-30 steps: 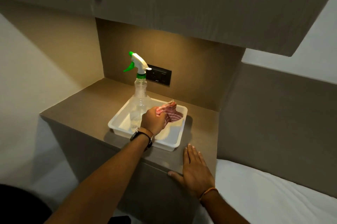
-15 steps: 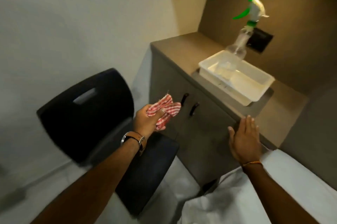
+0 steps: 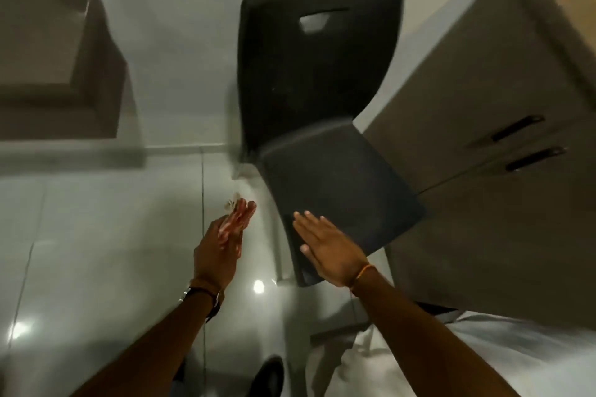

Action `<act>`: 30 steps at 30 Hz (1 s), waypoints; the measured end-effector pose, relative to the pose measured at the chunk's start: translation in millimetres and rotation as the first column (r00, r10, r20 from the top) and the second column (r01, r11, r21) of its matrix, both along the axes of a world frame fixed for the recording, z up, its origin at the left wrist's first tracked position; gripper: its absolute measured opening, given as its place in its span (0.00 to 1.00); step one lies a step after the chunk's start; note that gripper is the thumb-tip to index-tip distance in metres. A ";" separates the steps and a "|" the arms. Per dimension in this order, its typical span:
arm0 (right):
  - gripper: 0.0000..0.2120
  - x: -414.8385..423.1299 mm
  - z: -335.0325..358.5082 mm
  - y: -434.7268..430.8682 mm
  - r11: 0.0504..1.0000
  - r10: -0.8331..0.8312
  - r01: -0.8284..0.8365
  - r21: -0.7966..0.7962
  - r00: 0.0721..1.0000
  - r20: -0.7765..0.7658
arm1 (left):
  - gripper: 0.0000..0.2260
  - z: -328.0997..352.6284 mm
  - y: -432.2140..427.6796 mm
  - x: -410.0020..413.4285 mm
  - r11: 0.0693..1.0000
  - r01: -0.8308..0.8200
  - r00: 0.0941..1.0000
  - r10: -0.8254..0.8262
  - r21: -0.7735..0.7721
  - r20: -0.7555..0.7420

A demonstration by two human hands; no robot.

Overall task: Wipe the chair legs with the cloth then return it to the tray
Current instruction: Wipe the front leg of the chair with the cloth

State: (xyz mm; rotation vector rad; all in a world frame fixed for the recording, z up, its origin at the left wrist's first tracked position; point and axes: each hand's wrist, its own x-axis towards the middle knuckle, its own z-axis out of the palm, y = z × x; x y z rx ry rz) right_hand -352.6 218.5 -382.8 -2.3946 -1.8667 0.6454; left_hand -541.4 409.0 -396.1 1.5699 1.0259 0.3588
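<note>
A black plastic chair stands on the floor in the middle of the view, its seat towards me. Its legs are hidden under the seat. My left hand holds the red-and-white striped cloth just left of the seat's front edge, above the floor; the cloth is blurred and mostly covered by my fingers. Flat and empty, my right hand rests with spread fingers on the seat's near corner. The tray is out of view.
A grey cabinet with two dark handles stands right of the chair. A white bed sheet lies at the lower right. Glossy pale floor tiles spread to the left, and a brown wall unit sits at the upper left.
My view swung down from the counter and tray to the chair. My left hand carried the cloth from the tray down beside the seat. My right hand left the counter for the seat.
</note>
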 end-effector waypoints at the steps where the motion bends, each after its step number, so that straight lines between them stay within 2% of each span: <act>1: 0.28 -3.1 -15.5 9.7 0.994 0.109 -0.109 -0.028 0.994 -0.002 | 0.17 -17.6 -5.6 -10.2 0.999 0.030 0.999 -0.029 -0.026 0.034; 4: 0.28 -3.9 -52.3 28.9 0.931 0.350 -0.349 -0.101 0.937 -0.009 | 0.18 -64.2 -28.1 -31.8 0.998 -0.002 0.994 0.009 -0.067 0.107; 8: 0.27 7.2 -85.7 38.2 0.844 0.514 -0.499 -0.198 0.857 0.030 | 0.19 -111.2 -65.5 -41.1 0.971 -0.025 0.973 0.078 -0.238 0.217; 12: 0.27 20.7 -98.4 40.7 0.782 0.616 -0.583 -0.222 0.777 0.131 | 0.21 -149.8 -97.1 -37.7 0.978 0.012 0.979 0.030 -0.206 0.199; 16: 0.26 23.7 -109.6 37.2 0.780 0.625 -0.597 -0.186 0.755 0.200 | 0.20 -178.7 -117.9 -28.9 0.993 0.024 0.996 -0.015 -0.112 0.086; 20: 0.27 22.2 -118.8 34.4 0.821 0.568 -0.562 -0.096 0.793 0.218 | 0.22 -189.9 -135.3 -19.6 0.999 0.040 0.999 -0.039 0.029 -0.026; 25: 0.26 24.8 -123.2 29.2 0.853 0.511 -0.523 -0.009 0.830 0.224 | 0.23 -211.7 -152.8 -8.8 0.996 0.089 0.991 -0.086 0.023 -0.098; 30: 0.20 28.4 -126.7 28.6 0.859 0.499 -0.513 0.007 0.838 0.219 | 0.27 -221.2 -169.4 2.4 0.988 0.153 0.988 -0.154 -0.036 -0.025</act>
